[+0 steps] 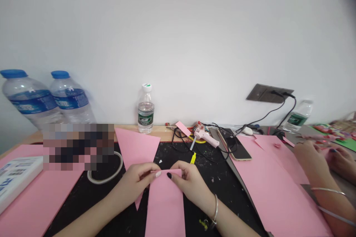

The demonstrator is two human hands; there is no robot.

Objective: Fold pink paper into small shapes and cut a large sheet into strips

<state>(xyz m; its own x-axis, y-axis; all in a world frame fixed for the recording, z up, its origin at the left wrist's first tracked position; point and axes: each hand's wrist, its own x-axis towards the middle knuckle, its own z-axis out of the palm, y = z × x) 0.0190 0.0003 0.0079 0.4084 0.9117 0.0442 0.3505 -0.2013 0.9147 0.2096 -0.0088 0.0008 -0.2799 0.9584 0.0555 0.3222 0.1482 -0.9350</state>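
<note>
My left hand and my right hand both pinch the top edge of a pink paper strip, their fingertips nearly meeting. The strip's lower end runs out of view at the bottom. Beneath my left hand lies a pink paper triangle, its tip pointing down past my wrist. Both lie on a black cutting mat speckled with marks. A silver bangle circles my right wrist. A small yellow tag lies just beyond my right hand.
A pink hot glue gun with black cord and a phone lie beyond the mat. A tape roll is left of my hands. Pink sheets lie right, where a co-worker's hands work. Water bottles stand along the wall.
</note>
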